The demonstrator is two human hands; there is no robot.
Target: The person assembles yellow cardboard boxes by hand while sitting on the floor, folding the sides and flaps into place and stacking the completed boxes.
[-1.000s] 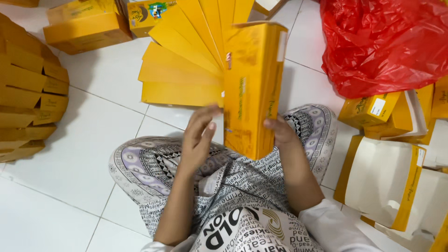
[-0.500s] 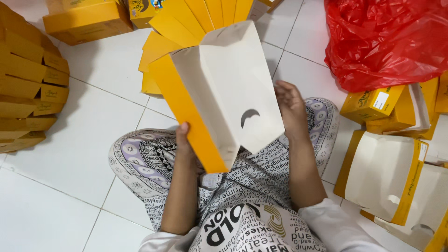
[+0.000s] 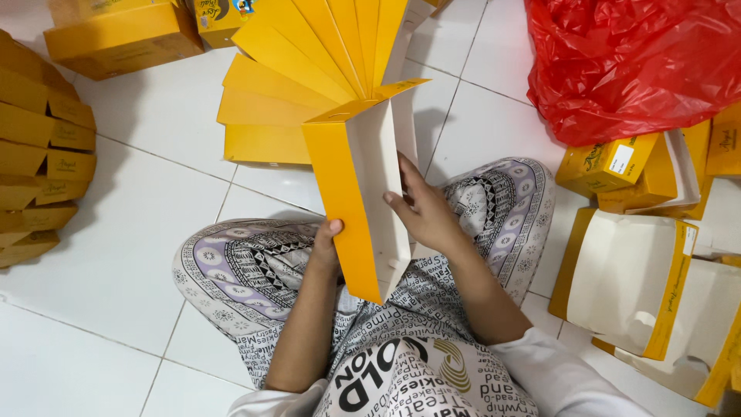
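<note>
We hold a half-folded yellow cardboard box with a white inside [image 3: 359, 193] upright over our lap. Since a moment ago it has turned edge-on, open side right. Our left hand [image 3: 326, 251] grips its yellow wall; our right hand [image 3: 421, 208] presses inside.

Both forearms are left bare, with white sleeves pushed up near the elbows. The left hand [image 3: 326, 251] and right hand [image 3: 423, 212] are shown without rings or gloves on the fingers. Below the fingers, the legs are covered by patterned fabric printed in black, white and lilac
</note>
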